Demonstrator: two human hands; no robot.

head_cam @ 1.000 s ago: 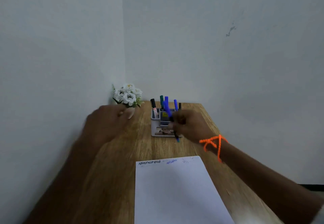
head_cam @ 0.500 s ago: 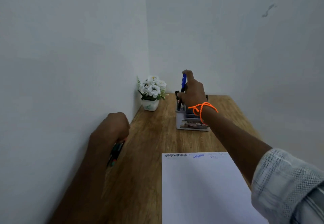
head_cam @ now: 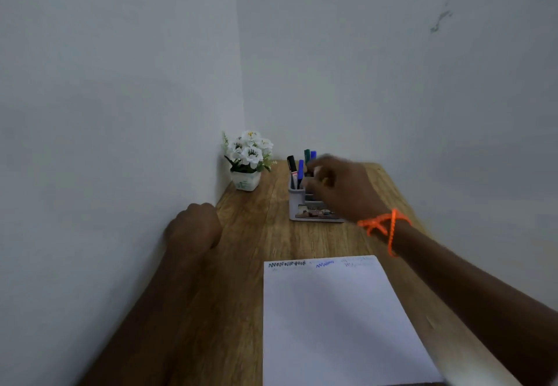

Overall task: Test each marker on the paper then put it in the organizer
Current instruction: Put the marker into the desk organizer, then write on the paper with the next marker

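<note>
A grey desk organizer (head_cam: pixel 302 216) stands at the back of the wooden table (head_cam: pixel 271 234). Upright in it are a black marker (head_cam: pixel 291 164), a blue marker (head_cam: pixel 300 171), a green marker (head_cam: pixel 307 155) and another blue one (head_cam: pixel 313 155). My right hand (head_cam: pixel 341 189), blurred, hovers over the organizer with loose fingers and nothing visible in them; it hides the organizer's right side. My left hand (head_cam: pixel 193 228) is a closed fist at the table's left edge by the wall; the marker it held is hidden under it. White paper (head_cam: pixel 338 319) lies near me, with black, blue and faint scribbles along its top.
A small white pot of white flowers (head_cam: pixel 247 159) sits in the back left corner, left of the organizer. Pale walls close in the table on the left and behind. An orange cord (head_cam: pixel 385 225) circles my right wrist.
My right hand let go of the blue marker, which now stands in the organizer, and is drawing back. My left fist stays by the wall; its marker no longer shows.
</note>
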